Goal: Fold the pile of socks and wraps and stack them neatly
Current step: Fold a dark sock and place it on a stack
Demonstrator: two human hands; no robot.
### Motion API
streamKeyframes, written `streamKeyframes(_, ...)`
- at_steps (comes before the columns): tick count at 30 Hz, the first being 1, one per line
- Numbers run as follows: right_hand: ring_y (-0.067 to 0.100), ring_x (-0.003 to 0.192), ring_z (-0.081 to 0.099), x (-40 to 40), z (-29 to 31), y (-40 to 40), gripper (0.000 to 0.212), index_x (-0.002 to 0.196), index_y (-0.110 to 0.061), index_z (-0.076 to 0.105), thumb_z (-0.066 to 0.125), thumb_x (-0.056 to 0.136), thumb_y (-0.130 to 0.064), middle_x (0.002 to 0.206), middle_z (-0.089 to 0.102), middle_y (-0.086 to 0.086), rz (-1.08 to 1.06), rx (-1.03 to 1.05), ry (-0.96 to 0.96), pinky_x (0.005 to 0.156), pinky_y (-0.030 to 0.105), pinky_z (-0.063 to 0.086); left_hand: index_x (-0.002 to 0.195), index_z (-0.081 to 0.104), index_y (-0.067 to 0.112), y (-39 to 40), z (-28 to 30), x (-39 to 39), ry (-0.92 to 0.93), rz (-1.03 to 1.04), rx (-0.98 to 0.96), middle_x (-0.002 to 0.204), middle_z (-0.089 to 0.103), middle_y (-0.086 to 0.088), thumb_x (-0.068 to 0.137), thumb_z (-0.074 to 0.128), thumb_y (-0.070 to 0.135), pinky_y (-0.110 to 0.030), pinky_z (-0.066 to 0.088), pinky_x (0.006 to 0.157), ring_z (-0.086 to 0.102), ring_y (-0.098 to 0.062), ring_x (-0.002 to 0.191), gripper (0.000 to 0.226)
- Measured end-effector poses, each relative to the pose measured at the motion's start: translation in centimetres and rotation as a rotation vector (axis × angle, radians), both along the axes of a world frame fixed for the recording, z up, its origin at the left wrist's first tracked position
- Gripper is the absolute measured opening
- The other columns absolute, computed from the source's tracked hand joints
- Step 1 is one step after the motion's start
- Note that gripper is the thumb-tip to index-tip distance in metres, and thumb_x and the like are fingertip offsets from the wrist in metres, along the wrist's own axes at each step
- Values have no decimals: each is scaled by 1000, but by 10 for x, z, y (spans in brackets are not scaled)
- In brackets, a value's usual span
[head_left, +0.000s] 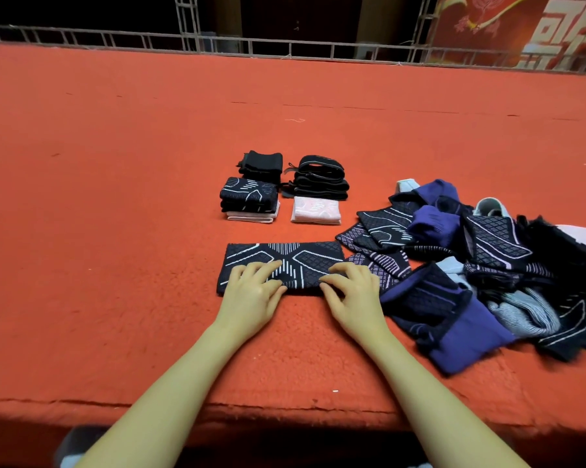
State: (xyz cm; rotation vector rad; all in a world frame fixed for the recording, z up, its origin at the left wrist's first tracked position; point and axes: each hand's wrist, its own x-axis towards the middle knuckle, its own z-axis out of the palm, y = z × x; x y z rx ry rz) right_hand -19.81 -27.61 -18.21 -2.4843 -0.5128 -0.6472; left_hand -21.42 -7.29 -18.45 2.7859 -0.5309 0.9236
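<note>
Low in the frame's center, your left hand [251,287] and right hand [350,288] pinch the near edge of the patterned navy wrap [285,261], its long axis running left-right.

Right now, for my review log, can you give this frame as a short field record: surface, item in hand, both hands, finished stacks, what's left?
surface: orange-red carpeted table
item in work: dark navy knit wrap with white line pattern, lying flat
left hand: fingers curled on the wrap's near edge
right hand: same edge, pinching
finished: four small folded stacks behind the wrap, dark and pale pink
remaining: loose pile of navy, purple and grey pieces at right
</note>
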Motion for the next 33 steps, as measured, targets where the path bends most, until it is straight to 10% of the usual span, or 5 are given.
streamKeyframes(7, 34, 94, 55, 2, 0, 7, 34, 95, -5, 64, 49, 82, -32, 109, 60, 12, -264, -70, 37, 83, 41, 39, 60, 63, 13, -18, 15, 7, 115, 161, 42, 66, 60, -1, 85, 43, 35, -34, 44, 58, 59, -27, 64, 39)
streamKeyframes(13, 36, 125, 41, 8, -5, 11, 41, 108, 0, 62, 63, 78, -29, 143, 43, 20, -446, -142, 205, 100, 45, 20, 145, 35, 21, -50, 14, 24, 470, 246, 47, 151, 33, -2, 101, 30, 39, -41, 23, 108, 27, -24, 140, 48)
streamKeyframes(21, 28, 139, 19, 14, -6, 4, 44, 129, -9, 50, 49, 93, -33, 155, 22, 10, -351, -181, 247, 108, 41, 6, 152, 14, 32, -55, 5, 21, 582, 303, 16, 160, 9, 4, 101, 18, 45, -43, 2, 117, 3, -19, 147, 52)
streamKeyframes(27, 38, 102, 56, 13, -11, 11, 25, 98, -9, 61, 68, 75, -15, 111, 61, 12, -310, -111, 89, 88, 43, 25, 150, 24, 32, -55, 4, 17, 507, 333, -22, 159, 17, 1, 101, 22, 45, -39, 7, 116, 8, -20, 146, 50)
streamKeyframes(33, 22, 69, 59, 5, -5, 13, 25, 103, -21, 48, 52, 78, -23, 75, 61, -5, -250, -117, -150, 75, 36, 24, 150, 22, 35, -54, 3, 15, 409, 342, -80, 156, 26, -6, 100, 30, 42, -41, 19, 112, 22, -25, 143, 51)
